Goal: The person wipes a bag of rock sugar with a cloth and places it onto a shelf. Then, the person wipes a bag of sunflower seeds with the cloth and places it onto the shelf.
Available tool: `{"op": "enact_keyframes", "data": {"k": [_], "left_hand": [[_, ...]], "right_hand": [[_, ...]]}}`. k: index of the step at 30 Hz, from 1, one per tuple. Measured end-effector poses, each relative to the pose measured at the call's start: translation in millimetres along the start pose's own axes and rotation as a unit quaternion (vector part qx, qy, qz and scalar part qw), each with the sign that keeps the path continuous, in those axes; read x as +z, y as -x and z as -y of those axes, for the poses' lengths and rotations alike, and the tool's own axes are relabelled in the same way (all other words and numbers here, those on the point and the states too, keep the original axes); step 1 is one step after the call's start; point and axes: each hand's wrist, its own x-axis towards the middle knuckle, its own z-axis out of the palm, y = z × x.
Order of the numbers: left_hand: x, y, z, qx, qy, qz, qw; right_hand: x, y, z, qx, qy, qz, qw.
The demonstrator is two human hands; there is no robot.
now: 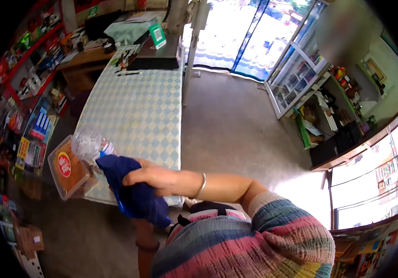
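My right hand (146, 179), with a light bangle on its wrist, grips a bunched dark blue cloth (140, 201) over the near end of the table. From below, my left hand (142, 224) reaches up behind the cloth; its fingers are hidden, so its hold cannot be told. Just beyond the cloth are a round clear plastic vessel (87, 141) and a smaller clear plastic piece with some blue on it. Beside them, at the table's left corner, a clear plastic box (70, 166) of brown food carries a red oval label.
A checked cloth covers the long table (133, 111). At its far end are a dark flat case (157, 52), a green stand-up sign (157, 36) and several small tools. Packed shelves (32, 76) line the left. An open glass door (296, 76) stands ahead to the right.
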Motion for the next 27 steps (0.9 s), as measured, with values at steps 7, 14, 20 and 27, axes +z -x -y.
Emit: {"op": "enact_keyframes", "data": {"k": [7,14,20,27], "left_hand": [[-6,-14,-22,-0.151,0.380,0.123,0.904],[-7,-9,-39,-0.187,0.593,0.200,0.757],[-29,0,-23,-0.181,0.491,0.228,0.821],[-11,-45,-51,-0.167,0.556,0.161,0.798]], "right_hand": [[-2,23,68,-0.137,0.229,-0.016,0.964],[33,-3,36,-0.310,0.768,0.127,0.546],[22,9,-13,-0.302,0.762,0.193,0.540],[-11,40,24,-0.176,0.622,0.199,0.736]]}}
